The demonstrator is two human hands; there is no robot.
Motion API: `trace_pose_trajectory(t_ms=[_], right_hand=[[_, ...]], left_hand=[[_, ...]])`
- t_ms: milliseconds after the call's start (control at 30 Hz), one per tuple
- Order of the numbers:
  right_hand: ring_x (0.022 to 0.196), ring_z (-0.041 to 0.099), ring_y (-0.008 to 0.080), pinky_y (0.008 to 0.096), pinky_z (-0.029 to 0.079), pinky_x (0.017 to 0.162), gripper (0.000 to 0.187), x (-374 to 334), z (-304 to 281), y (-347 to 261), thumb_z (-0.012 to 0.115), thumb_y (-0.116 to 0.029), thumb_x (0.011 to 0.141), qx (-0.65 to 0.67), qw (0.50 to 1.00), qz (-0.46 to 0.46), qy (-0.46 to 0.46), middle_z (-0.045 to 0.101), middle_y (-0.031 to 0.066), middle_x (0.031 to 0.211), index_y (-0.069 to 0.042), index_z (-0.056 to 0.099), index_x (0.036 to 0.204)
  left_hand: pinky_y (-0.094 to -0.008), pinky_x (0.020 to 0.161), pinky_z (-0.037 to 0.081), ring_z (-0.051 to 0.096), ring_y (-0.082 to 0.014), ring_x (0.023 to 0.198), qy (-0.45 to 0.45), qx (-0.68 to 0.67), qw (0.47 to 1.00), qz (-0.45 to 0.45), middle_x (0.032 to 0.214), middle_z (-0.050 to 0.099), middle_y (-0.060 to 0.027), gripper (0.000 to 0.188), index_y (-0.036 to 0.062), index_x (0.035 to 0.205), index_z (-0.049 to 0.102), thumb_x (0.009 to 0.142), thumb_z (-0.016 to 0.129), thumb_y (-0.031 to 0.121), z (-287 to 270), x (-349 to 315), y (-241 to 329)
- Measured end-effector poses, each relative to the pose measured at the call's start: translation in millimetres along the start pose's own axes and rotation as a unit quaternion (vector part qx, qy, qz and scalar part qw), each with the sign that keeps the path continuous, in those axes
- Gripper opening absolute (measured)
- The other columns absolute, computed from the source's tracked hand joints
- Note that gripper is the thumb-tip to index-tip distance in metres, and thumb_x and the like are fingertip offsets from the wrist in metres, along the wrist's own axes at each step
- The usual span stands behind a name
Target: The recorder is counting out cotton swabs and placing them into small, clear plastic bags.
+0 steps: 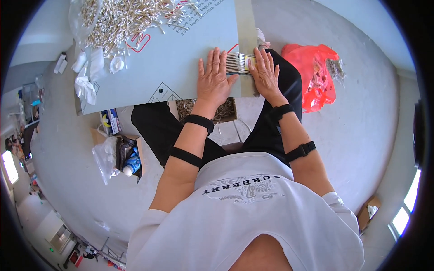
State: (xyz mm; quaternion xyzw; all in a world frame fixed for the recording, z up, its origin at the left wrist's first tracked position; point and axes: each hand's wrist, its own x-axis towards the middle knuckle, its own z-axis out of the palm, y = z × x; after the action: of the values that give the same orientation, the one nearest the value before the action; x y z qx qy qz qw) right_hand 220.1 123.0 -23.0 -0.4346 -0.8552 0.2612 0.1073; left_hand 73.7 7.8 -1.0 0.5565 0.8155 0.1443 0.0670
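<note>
A small flat pack of cotton swabs [233, 62] lies near the table's right edge, its sticks in a row. At its right end is a yellow and white printed card [247, 62]. My left hand [214, 77] rests palm down on the board, fingers stretched, with its thumb beside the pack's left end. On the other side, my right hand [267, 76] lies with fingers extended, its thumb and index finger at the card. A large heap of loose cotton swabs [120, 25] spreads over the far left of the table.
The grey table board [149, 77] has a clear plastic bag [80, 20] and a round white container [116, 64] at its left. Below it stands a box of swabs [226, 112]. A red plastic bag [312, 74] sits right; an open carton [139, 156] stands on the left floor.
</note>
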Motion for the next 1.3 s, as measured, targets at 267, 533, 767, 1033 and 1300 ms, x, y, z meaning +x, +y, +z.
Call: trace_pose_trajectory(t_ms=[267, 533, 767, 1033, 1300], right_hand=[[0.145, 0.015, 0.0315, 0.0632, 0.007, 0.111, 0.060, 0, 0, 2, 0.040, -0.048, 0.098, -0.009, 1.000, -0.012, 0.005, 0.023, 0.0103, 0.156, -0.024, 0.025, 0.151], [0.144, 0.019, 0.0313, 0.0639, 0.011, 0.110, 0.056, 1, -5, -3, 0.044, -0.042, 0.098, -0.028, 1.000, -0.007, -0.004, 0.027, 0.0109, 0.154, -0.022, 0.030, 0.149], [0.093, 0.064, 0.0190, 0.0348, 0.052, 0.081, 0.038, 17, -14, 21, 0.066, -0.029, 0.090, 0.462, 0.812, 0.309, 0.177, 0.066, 0.0090, 0.101, -0.001, 0.061, 0.116], [0.073, 0.064, 0.0135, 0.0287, 0.053, 0.068, 0.020, 20, 14, 8, 0.070, -0.020, 0.088, 0.708, 0.641, 0.269, 0.126, 0.067, 0.0032, 0.084, -0.001, 0.068, 0.094], [0.073, 0.062, 0.0103, 0.0249, 0.050, 0.069, 0.026, 16, 14, -1, 0.069, -0.023, 0.090, 0.674, 0.684, 0.244, 0.132, 0.067, 0.0019, 0.086, 0.001, 0.071, 0.099]], left_hand=[[-0.0497, 0.117, 0.011, 0.018, -0.0264, 0.145, 0.002, -0.021, 0.999, 0.046, 0.157, 0.020, -0.0123, 0.075, 0.0076, 0.149, 0.025, 0.092, 0.053, 0.046, 5, 1, 11], [-0.0487, 0.117, 0.014, 0.018, -0.0280, 0.145, 0.012, -0.050, 0.998, 0.039, 0.156, 0.021, -0.0157, 0.073, 0.0043, 0.148, 0.025, 0.092, 0.054, 0.041, 9, 5, 23], [-0.0430, 0.116, 0.017, 0.020, -0.0379, 0.143, 0.166, -0.372, 0.913, -0.012, 0.154, 0.019, -0.0247, 0.058, -0.0017, 0.148, 0.020, 0.099, 0.044, 0.020, 12, 11, 16], [-0.0375, 0.116, 0.017, 0.021, -0.0311, 0.144, 0.186, -0.503, 0.841, -0.066, 0.155, 0.022, -0.0199, 0.058, -0.0023, 0.148, 0.022, 0.103, 0.035, 0.032, 18, 22, 39], [-0.0366, 0.114, 0.021, 0.024, -0.0296, 0.142, 0.195, -0.544, 0.814, -0.067, 0.153, 0.025, -0.0211, 0.059, -0.0033, 0.147, 0.022, 0.103, 0.037, 0.033, 25, 26, 50]])
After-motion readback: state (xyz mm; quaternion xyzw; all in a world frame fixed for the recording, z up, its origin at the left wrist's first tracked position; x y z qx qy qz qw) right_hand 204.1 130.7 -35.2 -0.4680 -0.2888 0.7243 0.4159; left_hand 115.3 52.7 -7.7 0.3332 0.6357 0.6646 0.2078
